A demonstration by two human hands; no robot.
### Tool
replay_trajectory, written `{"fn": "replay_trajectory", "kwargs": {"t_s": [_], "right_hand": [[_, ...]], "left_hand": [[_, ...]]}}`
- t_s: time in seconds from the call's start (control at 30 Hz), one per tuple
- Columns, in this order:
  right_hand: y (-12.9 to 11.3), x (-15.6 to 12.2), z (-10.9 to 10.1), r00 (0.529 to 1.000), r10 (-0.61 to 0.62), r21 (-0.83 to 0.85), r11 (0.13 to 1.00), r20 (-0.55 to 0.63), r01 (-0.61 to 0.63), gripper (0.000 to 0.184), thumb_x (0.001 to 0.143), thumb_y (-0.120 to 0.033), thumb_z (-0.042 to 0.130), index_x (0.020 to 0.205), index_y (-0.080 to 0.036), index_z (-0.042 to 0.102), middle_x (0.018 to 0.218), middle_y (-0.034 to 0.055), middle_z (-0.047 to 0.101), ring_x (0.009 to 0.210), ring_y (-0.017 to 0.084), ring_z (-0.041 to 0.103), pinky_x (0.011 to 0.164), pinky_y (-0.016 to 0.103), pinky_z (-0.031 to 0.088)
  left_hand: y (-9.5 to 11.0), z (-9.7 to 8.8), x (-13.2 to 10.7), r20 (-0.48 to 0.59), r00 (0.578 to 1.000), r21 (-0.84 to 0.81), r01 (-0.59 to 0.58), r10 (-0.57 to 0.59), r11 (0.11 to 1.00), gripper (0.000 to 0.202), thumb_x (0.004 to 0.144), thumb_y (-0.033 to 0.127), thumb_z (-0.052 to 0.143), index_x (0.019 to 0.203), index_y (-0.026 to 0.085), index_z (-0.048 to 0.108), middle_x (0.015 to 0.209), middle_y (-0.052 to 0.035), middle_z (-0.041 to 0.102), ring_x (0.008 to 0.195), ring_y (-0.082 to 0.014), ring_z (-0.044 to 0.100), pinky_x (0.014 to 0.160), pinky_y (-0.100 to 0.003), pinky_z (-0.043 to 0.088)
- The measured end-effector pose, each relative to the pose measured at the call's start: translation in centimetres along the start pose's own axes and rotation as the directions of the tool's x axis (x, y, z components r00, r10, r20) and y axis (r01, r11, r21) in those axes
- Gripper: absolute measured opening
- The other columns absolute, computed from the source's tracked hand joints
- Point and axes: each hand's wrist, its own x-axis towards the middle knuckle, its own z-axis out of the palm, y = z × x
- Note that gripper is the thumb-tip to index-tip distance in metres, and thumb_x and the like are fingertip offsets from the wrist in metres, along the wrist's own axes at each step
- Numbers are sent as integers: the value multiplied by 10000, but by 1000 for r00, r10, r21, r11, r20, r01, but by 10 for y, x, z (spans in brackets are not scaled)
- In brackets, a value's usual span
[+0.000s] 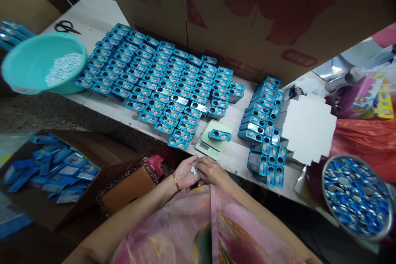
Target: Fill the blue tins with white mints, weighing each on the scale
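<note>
Cupped with its palm up at the table's front edge, my left hand (185, 175) holds a few small white pieces (194, 170). My right hand (213, 170) is beside it, fingers curled in over the left palm by the pieces; whether they pinch one is hidden. Just beyond both hands stands a pale green digital scale (206, 149), and one blue tin (219, 135) with a round hole in its top rests on its plate. Rows of similar blue tins (170, 78) stand close together to the left and beyond.
A turquoise basin (27, 66) holds white pieces, with scissors (66, 27) behind it. More tins (262, 115) stand right, beside a white card (307, 128). A metal bowl (324, 173) holds blue-and-silver caps. A carton (102, 144) of blue tins sits lower left; a large carton (232, 12) borders the back.
</note>
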Motion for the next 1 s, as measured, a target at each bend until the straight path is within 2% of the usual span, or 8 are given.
{"fn": "replay_trajectory", "kwargs": {"t_s": [0.1,0.2,0.33,0.43,0.57,0.8,0.9,1.0], "right_hand": [[0,1,-9,996,61,56,997,-66,-57,161,791,-155,477,925,-182,561,909,61,558,890,164,504,770,286,438],[5,6,-29,986,102,91,992,-132,-90,169,803,-159,453,938,-187,551,910,55,557,888,155,511,772,281,437],[25,18,-61,914,251,199,961,-320,-195,145,778,-161,469,874,-191,574,866,45,560,813,147,530,712,269,445],[41,28,-74,879,304,205,948,-366,-243,138,763,-165,478,839,-179,593,834,54,558,757,150,528,690,277,438],[53,32,-73,860,341,226,936,-378,-272,155,733,-169,517,851,-186,616,804,48,563,716,150,526,670,274,433],[58,24,-69,813,417,341,895,-406,-288,165,757,-222,510,870,-181,622,833,45,574,696,132,539,612,253,445],[54,17,-69,804,443,398,872,-396,-284,176,775,-259,500,877,-175,616,843,50,582,743,140,554,606,248,455],[40,6,-65,821,441,436,859,-363,-269,166,774,-267,509,864,-181,619,849,43,591,768,139,562,618,241,463]], "left_hand": [[3,6,8,7,1000,9,-20,20,1000,178,802,207,430,725,89,540,645,-44,581,608,-110,563,598,-229,423],[10,14,17,13,998,21,-57,57,998,148,791,184,443,764,87,551,691,-47,601,642,-109,574,651,-236,437],[22,25,23,8,997,49,-83,83,995,230,783,213,453,911,53,559,905,-135,620,890,-194,574,823,-322,415],[25,25,21,3,997,68,-81,81,994,301,778,230,457,995,40,543,1034,-178,583,1013,-239,520,876,-355,387],[20,16,14,-17,996,78,-81,82,994,318,776,233,460,1019,45,539,1075,-179,566,1048,-240,499,890,-349,380],[18,8,10,-17,996,65,-82,83,995,332,770,227,470,1036,39,530,1109,-177,548,1073,-239,479,915,-344,362],[17,6,12,-15,997,60,-71,72,996,340,769,231,474,1044,38,526,1115,-174,546,1081,-244,472,922,-345,355],[11,5,14,-15,999,59,-39,40,998,353,763,229,480,1046,22,524,1101,-182,551,1081,-262,468,927,-359,347]]}}
